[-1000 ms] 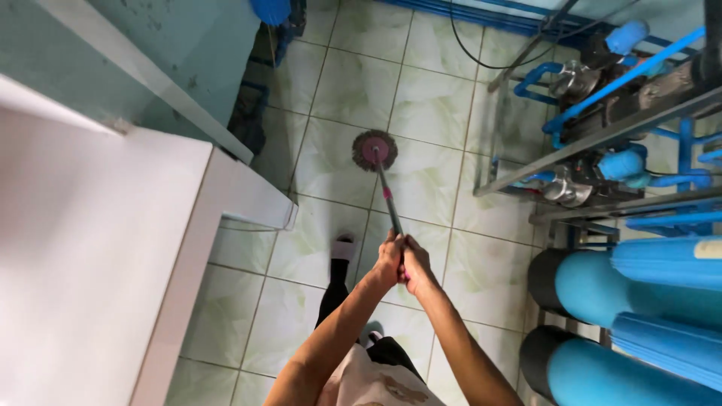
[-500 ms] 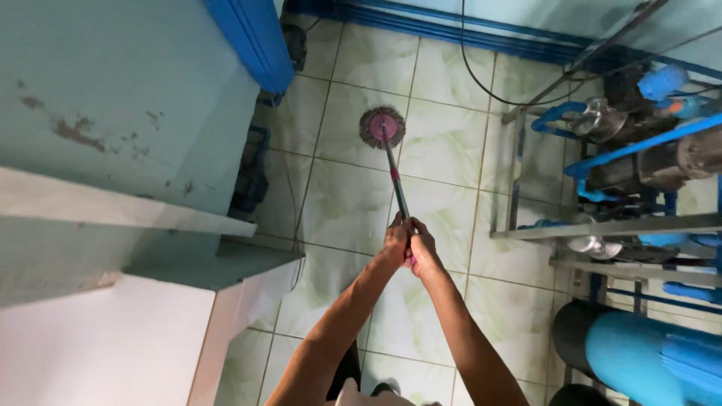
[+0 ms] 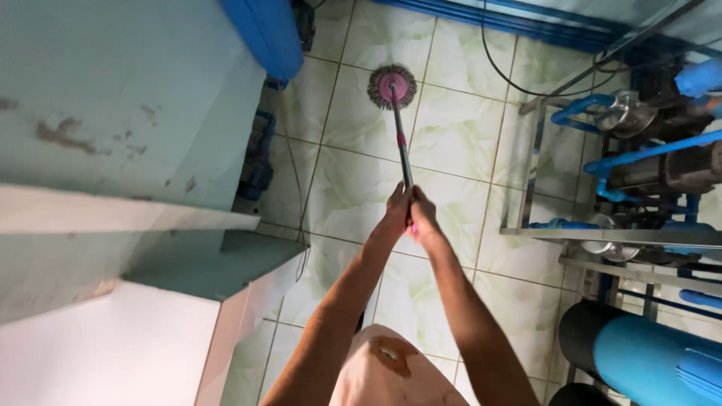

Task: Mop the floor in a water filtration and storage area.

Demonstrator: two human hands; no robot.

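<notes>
Hands, left hand [image 3: 393, 214] and right hand [image 3: 423, 219], clasp one mop [image 3: 392, 86].

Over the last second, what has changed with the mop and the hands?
The round grey-fringed mop head with a pink centre has been pushed forward across the pale green floor tiles, towards the blue pipes along the far wall. Left hand and right hand keep their grip together on the metal handle.

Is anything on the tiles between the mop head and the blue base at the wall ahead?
Nothing visible. The mop head rests on bare floor tile, both hands gripping the handle. A black cable lies to its right, off that line.
</notes>
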